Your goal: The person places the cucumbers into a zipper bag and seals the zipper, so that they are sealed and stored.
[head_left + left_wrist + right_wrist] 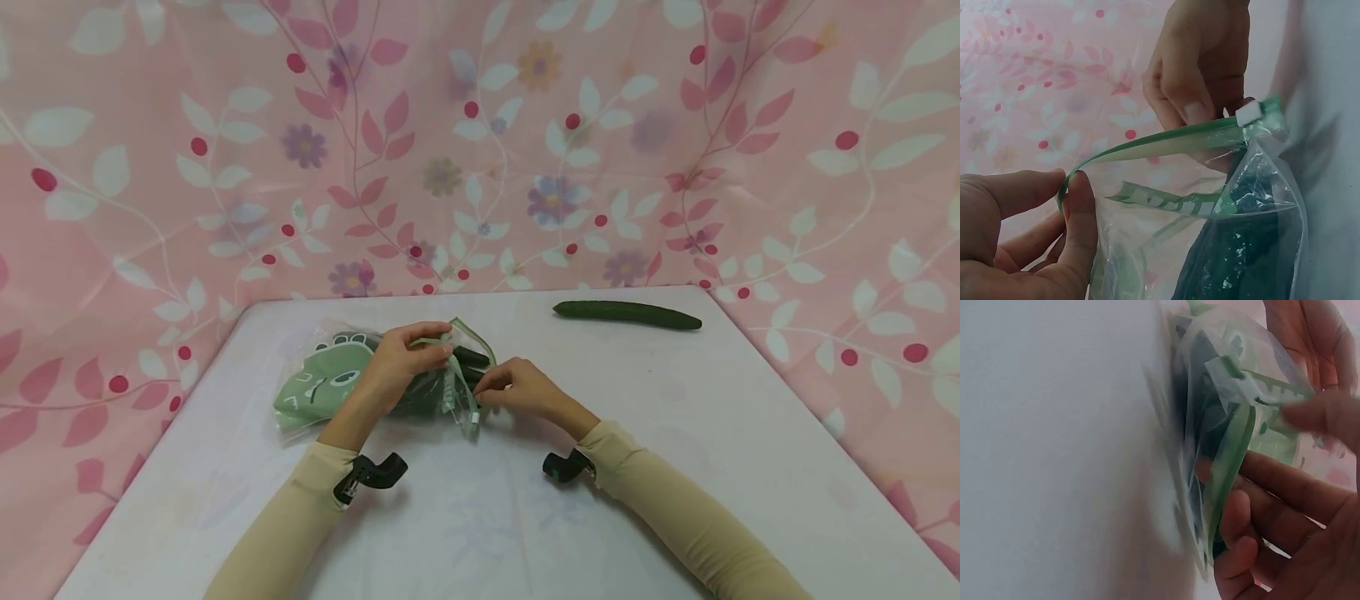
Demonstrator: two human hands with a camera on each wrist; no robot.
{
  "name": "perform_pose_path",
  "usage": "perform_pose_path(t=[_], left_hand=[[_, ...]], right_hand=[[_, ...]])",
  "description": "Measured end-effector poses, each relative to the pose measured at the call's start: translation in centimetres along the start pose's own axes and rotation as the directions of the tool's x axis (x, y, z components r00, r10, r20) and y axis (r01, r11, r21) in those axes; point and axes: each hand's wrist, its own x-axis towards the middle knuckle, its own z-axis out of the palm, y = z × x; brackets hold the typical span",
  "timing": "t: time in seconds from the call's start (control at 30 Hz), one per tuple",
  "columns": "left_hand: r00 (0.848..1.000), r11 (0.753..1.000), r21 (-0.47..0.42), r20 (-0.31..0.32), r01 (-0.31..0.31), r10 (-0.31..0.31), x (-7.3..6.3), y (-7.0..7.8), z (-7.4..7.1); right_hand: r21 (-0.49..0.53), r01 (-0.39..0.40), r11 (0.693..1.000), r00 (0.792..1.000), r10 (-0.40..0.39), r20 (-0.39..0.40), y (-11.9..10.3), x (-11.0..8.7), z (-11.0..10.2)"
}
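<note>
A clear zip bag [318,383] with a green cartoon animal printed on it lies on the table, its mouth toward the right. My left hand [397,367] pinches the green zip edge between thumb and finger, and the mouth gapes in the left wrist view. At the other end of the zip, beside the white slider [1249,114], my right hand [525,390] holds the bag's edge with curled fingers [1235,515]. Long dark green things [471,358] are inside the bag, partly hidden by the film and its print.
One dark green cucumber [628,314] lies near the table's back edge, to the right of the bag. The white-covered table [675,400] meets a pink floral curtain [525,167] behind it. Black wrist mounts [378,472] sit at both cuffs.
</note>
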Motion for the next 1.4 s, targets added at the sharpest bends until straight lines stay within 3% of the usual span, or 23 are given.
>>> perform_pose_path(t=[0.2, 0.37, 0.6, 0.93, 1.03, 1.17, 1.4], left_hand=[[1.0, 1.0, -0.003, -0.003, -0.009, 0.009, 0.0, -0.1, 0.0], [1.0, 1.0, -0.021, 0.005, -0.011, 0.012, 0.0, -0.1, 0.0], [1.0, 1.0, -0.018, -0.002, -0.017, 0.017, 0.1, -0.3, 0.0], [1.0, 1.0, -0.024, -0.004, 0.014, -0.014, 0.4, -0.8, 0.4], [1.0, 0.999, -0.032, -0.024, 0.011, -0.012, 0.3, -0.8, 0.4], [0.999, 0.999, -0.044, -0.041, 0.022, -0.024, 0.2, -0.6, 0.3], [0.996, 0.999, 0.003, -0.077, 0.034, -0.034, 0.0, 0.0, -0.1]], right_hand=[[-0.119, 0.097, 0.988, 0.995, -0.096, 0.009, -0.4, -0.1, 0.5], [-0.079, 0.13, 0.988, 0.991, -0.13, 0.015, -0.2, -0.2, 0.3], [0.036, 0.053, 0.998, 0.993, -0.056, 0.103, 0.1, -0.2, -0.9], [0.027, 0.018, 0.999, 0.984, -0.023, 0.178, 0.0, -0.8, -2.6], [0.01, 0.006, 1.0, 0.993, -0.008, 0.118, 0.1, -1.1, -4.0], [-0.044, -0.035, 0.998, 0.999, 0.033, -0.039, 0.8, -1.9, -6.5], [-0.17, -0.142, 0.975, 0.954, 0.089, -0.286, 3.0, -4.4, -11.2]])
